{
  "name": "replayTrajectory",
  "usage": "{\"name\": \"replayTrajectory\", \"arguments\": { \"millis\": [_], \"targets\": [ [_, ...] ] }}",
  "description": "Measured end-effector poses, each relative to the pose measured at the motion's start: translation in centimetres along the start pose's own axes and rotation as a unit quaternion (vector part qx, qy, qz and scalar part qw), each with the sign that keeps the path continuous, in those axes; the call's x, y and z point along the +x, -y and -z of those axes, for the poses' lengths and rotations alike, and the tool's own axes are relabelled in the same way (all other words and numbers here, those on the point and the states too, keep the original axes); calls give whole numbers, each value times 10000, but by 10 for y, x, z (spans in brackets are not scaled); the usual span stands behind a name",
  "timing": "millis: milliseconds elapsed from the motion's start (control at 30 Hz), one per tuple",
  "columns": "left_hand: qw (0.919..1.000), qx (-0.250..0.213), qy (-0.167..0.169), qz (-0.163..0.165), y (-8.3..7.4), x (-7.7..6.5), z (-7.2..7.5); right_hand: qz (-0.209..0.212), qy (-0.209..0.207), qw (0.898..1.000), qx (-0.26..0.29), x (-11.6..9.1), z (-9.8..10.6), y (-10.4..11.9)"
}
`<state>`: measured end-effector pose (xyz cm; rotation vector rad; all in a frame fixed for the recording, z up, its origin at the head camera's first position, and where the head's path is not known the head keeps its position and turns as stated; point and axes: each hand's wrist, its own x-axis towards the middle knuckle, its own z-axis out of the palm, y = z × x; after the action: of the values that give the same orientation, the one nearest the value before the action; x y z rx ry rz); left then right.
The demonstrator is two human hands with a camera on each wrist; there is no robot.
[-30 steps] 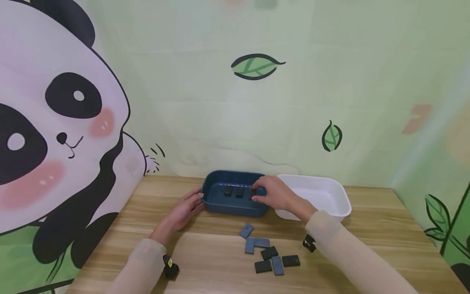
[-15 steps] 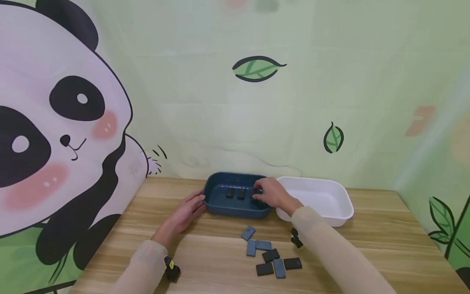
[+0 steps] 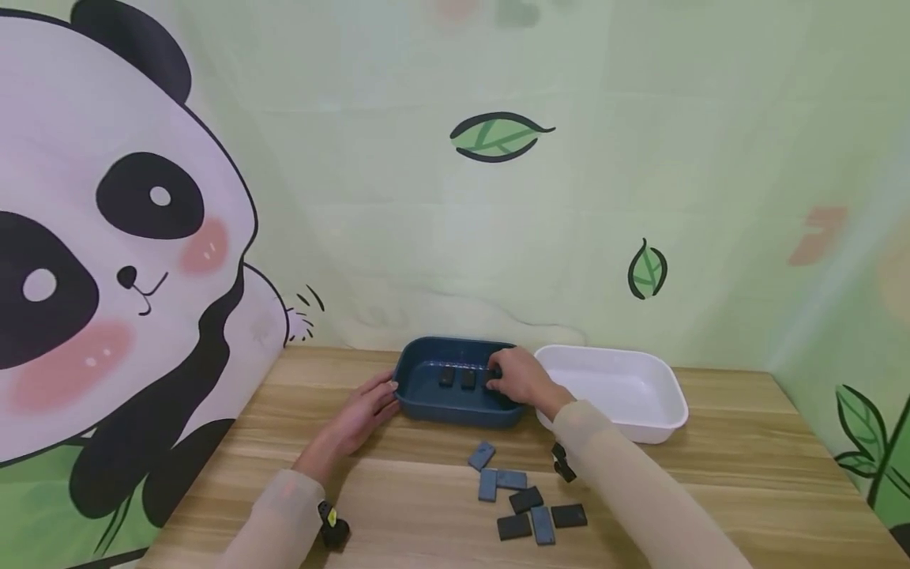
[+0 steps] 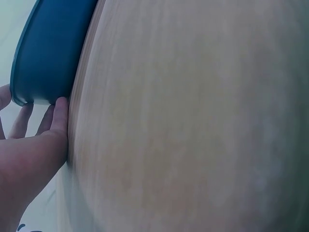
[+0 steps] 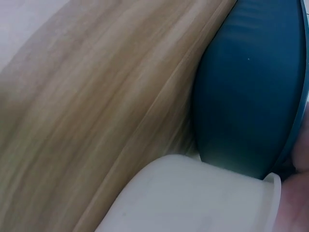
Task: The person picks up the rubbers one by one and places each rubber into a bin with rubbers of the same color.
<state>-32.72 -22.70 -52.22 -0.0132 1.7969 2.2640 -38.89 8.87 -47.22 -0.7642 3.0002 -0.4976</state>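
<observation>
A dark blue tray [image 3: 455, 413] stands at the back of the wooden table. Inside it two black tiles [image 3: 446, 377] sit side by side near the middle. My right hand [image 3: 524, 378] reaches over the tray's right end and pinches a third black tile, mostly hidden by the fingers, low inside the tray. My left hand [image 3: 361, 411] lies against the tray's left end with fingers extended; the left wrist view shows its fingertips [image 4: 61, 104] touching the blue wall. In the right wrist view, only a sliver of the right hand [image 5: 301, 145] shows at the edge.
A white tray [image 3: 618, 387] stands right of the blue one, under the right wrist. In front of the trays lie several loose tiles, including blue tiles [image 3: 487, 485] and black tiles [image 3: 514, 527]. A printed cloth backdrop [image 3: 398, 197] rises behind the table.
My right forearm has swung left and the right hand has settled a little around the black tile at the tray's right end. The left hand stays at the tray.
</observation>
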Motion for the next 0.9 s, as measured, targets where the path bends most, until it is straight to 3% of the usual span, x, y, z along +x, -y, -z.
{"name": "replayTrajectory", "arguments": {
  "millis": [333, 567, 900],
  "targets": [
    [10000, 40, 34, -24, 1, -1, 2, -396, 68, 9987, -328, 7, -5, 5],
    [10000, -26, 49, -48, -1, 0, 2, -336, -40, 9983, -468, 6, -6, 7],
    [9999, -52, 93, -40, -3, -2, 1, -355, 114, 9973, -637, 7, -5, 8]
  ]
}}
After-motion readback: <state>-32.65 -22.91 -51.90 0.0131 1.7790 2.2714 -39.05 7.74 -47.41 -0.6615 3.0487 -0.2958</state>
